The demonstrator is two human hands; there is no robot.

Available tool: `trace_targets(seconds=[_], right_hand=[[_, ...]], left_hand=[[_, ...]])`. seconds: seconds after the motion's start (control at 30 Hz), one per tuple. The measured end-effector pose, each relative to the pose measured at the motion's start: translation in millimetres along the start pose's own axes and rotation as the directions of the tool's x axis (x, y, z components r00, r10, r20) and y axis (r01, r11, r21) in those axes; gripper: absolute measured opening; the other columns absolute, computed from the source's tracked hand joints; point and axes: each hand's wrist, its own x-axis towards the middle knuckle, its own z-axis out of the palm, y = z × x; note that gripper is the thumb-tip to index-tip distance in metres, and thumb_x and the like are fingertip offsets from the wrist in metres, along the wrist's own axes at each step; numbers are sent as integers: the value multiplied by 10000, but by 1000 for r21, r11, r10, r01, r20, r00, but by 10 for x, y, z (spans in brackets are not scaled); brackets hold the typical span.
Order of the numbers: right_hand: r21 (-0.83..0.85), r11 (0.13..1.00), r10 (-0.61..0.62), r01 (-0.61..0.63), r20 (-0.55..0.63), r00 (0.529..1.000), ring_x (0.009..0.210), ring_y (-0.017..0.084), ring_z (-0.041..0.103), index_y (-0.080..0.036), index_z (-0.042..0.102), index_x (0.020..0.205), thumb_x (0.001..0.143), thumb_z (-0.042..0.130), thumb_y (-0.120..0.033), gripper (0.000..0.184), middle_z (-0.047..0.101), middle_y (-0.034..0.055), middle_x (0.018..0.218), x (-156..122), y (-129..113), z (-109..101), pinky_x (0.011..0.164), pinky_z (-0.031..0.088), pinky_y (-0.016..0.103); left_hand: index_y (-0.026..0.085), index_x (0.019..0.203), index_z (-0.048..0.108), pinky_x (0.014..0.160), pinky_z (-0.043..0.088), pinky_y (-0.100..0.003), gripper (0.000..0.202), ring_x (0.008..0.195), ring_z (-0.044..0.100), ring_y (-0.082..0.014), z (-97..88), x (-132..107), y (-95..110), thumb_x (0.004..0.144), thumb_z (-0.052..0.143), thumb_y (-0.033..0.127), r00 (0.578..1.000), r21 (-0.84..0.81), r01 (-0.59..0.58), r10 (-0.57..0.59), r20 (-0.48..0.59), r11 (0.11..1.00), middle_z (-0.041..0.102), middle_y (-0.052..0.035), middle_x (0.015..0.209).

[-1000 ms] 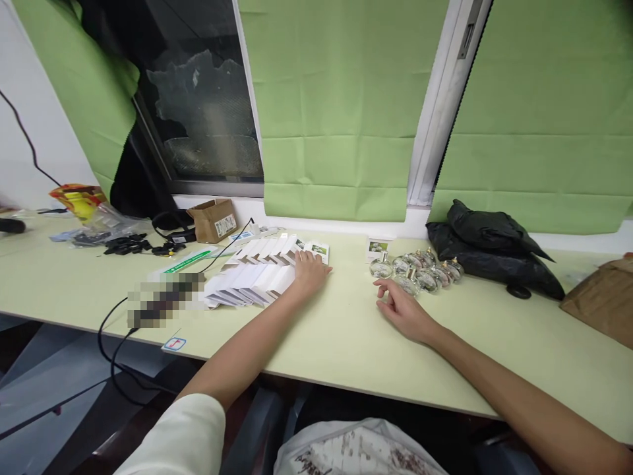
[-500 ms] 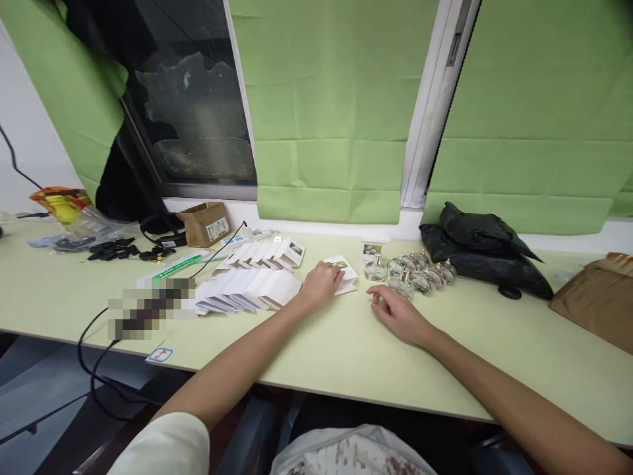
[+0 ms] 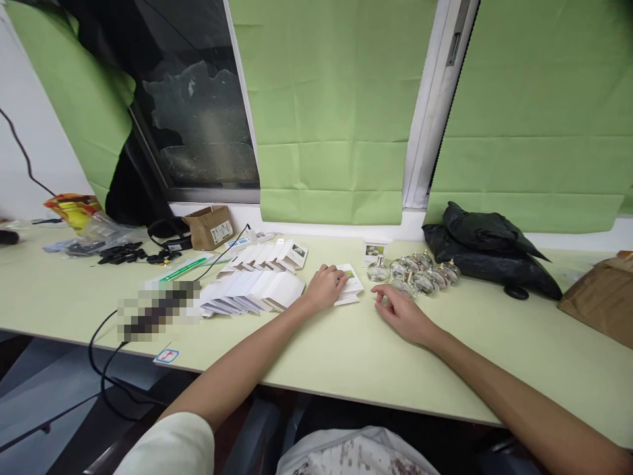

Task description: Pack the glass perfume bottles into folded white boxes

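Our L hand [image 3: 324, 290] is palm-down over a white carton [image 3: 353, 289], fingers bent & closed on its left end. That prob. steadies it against the table [image 3: 336, 359], tho' the thumb side is hidden, so we can't tell how firm the hold is. The carton lies approx. mid-table, betw. our two hands, green-printed patch up.

Our R hand [image 3: 403, 315] is empty, fingers loosely curled w/ a gap betw. thumb & index, just beside the glass bottles [image 3: 424, 284]; whether it touches the nearest one, can't tell. The hands are well apart from each other.

More cartons lie to our L, overlapped in a front row [image 3: 250, 290] and a back row [image 3: 270, 254]. They look part-flattened, so leaning them together prob. saves space & puts them in L-hand reach. The bottles are bunched on the R, prob. for R-hand reach. An upright carton [image 3: 374, 252] stands behind the leftmost bottle, pic facing us. Black bags [image 3: 489, 254] sit just beyond, to the right.
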Motion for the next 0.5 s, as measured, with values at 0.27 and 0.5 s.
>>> trace_targets(seconds=[0.27,0.5], right_hand=[[-3,1000,-13,13,15,1000,714,151,557,-271,532,1306,1033,491,-336,283,627,39,1107,3,-6,2,722,475,347],[6,1000,-5,5,35,999,724,146,558,-274,532,1296,1033,497,-341,274,611,30,1114,6,11,8,731,469,339]], left_hand=[[214,1346,582,1048,422,-452,773,1273,522,-377,4,-56,34,862,526,814,975,22,217,-216,-59,976,601,-172,1305],[208,1376,556,1058,425,-481,836,1318,475,-406,1,-73,49,834,505,842,972,15,218,-219,89,976,569,-184,1373]])
